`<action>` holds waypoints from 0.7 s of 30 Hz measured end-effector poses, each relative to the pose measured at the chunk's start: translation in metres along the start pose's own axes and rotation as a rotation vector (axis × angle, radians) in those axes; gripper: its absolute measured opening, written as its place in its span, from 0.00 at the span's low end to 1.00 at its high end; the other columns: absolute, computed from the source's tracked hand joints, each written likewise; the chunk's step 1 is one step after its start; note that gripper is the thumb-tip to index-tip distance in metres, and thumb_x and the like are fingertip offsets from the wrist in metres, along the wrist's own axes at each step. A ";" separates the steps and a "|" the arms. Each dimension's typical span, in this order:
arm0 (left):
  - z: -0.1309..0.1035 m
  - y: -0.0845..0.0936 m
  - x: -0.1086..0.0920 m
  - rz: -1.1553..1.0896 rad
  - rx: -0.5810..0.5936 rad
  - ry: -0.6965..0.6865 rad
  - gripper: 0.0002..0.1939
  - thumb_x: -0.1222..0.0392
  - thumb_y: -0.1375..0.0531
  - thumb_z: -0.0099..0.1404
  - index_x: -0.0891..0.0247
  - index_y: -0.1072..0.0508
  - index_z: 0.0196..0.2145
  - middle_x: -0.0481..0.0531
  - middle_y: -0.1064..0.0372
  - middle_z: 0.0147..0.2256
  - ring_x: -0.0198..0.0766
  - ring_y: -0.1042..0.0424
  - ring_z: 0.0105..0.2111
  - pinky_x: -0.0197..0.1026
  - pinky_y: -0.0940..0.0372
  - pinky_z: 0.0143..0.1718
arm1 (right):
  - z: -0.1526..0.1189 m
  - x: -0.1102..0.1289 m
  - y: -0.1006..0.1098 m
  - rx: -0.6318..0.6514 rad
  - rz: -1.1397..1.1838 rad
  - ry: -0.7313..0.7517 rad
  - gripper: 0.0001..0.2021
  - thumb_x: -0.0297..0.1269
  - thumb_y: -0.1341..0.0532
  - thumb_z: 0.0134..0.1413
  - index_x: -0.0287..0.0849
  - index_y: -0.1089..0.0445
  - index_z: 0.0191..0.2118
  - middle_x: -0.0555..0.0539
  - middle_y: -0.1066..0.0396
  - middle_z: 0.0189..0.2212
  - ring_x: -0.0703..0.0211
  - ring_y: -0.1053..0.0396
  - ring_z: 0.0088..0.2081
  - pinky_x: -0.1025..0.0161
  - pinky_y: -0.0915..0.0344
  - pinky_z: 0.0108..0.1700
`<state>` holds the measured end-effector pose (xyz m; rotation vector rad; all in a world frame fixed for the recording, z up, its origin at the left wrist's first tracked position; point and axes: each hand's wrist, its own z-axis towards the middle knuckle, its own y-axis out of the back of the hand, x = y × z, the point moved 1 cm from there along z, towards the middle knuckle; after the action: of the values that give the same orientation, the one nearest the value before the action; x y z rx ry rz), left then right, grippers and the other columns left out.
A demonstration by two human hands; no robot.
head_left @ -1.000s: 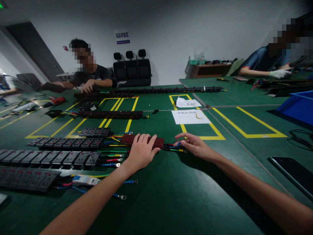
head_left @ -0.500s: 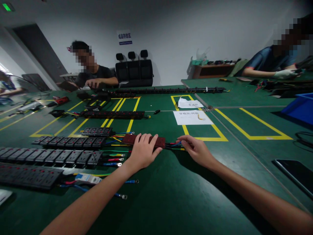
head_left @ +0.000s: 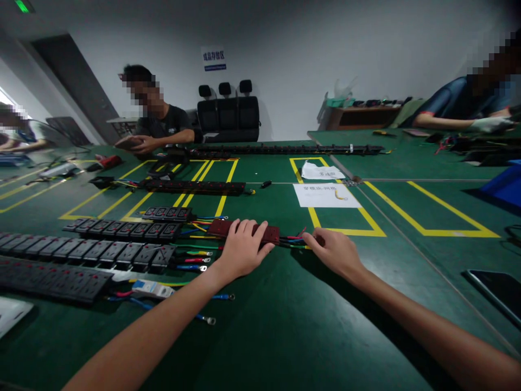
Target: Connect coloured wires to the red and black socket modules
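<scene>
A dark red module [head_left: 268, 233] lies flat on the green table, with wires coming out at both ends. Across its top rests my left hand [head_left: 245, 247], fingers spread and thumb at the near edge. At the module's right end, my right hand [head_left: 331, 248] has its fingers closed on the ends of the wires [head_left: 293, 240]; the exact grip is partly hidden by the fingers. Left of the module are rows of black socket strips [head_left: 126, 229], their coloured leads ending in metal ring terminals [head_left: 203, 268].
A phone [head_left: 496, 290] lies at the right and a blue bin [head_left: 504, 187] behind it. White papers [head_left: 325, 195] and long black strips [head_left: 195, 187] are farther back. A person [head_left: 163, 125] sits across the table; others are at far left and right.
The whole view has shifted slightly right. My right hand's fingers have curled in more at the wires; my left hand stays on the module. The person opposite has lowered their hands.
</scene>
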<state>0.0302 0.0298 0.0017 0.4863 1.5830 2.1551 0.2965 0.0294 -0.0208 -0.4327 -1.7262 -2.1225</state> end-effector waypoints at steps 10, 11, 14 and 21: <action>-0.002 0.000 0.000 -0.011 0.010 0.003 0.32 0.39 0.52 0.78 0.63 0.35 0.68 0.63 0.31 0.58 0.55 0.34 0.59 0.60 0.44 0.65 | 0.000 -0.006 -0.004 -0.033 0.024 0.073 0.30 0.67 0.49 0.63 0.47 0.36 0.21 0.47 0.33 0.18 0.56 0.38 0.22 0.62 0.54 0.27; -0.002 0.000 0.000 -0.012 0.009 0.001 0.32 0.39 0.52 0.78 0.63 0.36 0.68 0.63 0.31 0.58 0.55 0.34 0.59 0.60 0.45 0.65 | 0.000 -0.007 -0.004 -0.032 0.026 0.077 0.31 0.67 0.49 0.63 0.47 0.37 0.21 0.47 0.33 0.18 0.57 0.38 0.21 0.62 0.54 0.27; -0.002 0.000 -0.001 -0.012 0.009 -0.002 0.32 0.39 0.52 0.78 0.63 0.36 0.68 0.63 0.32 0.58 0.55 0.34 0.60 0.60 0.45 0.65 | 0.000 -0.008 -0.006 -0.022 0.021 0.096 0.30 0.66 0.50 0.64 0.47 0.38 0.21 0.47 0.34 0.18 0.57 0.39 0.21 0.61 0.55 0.27; -0.003 0.000 -0.001 -0.006 0.003 0.000 0.32 0.39 0.53 0.78 0.62 0.35 0.68 0.64 0.31 0.59 0.55 0.35 0.60 0.60 0.45 0.65 | -0.001 -0.006 -0.008 -0.042 0.012 0.124 0.28 0.63 0.49 0.64 0.48 0.41 0.21 0.47 0.36 0.17 0.57 0.40 0.21 0.61 0.55 0.27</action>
<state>0.0296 0.0271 0.0011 0.4822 1.5863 2.1479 0.2984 0.0305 -0.0306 -0.3144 -1.6097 -2.1330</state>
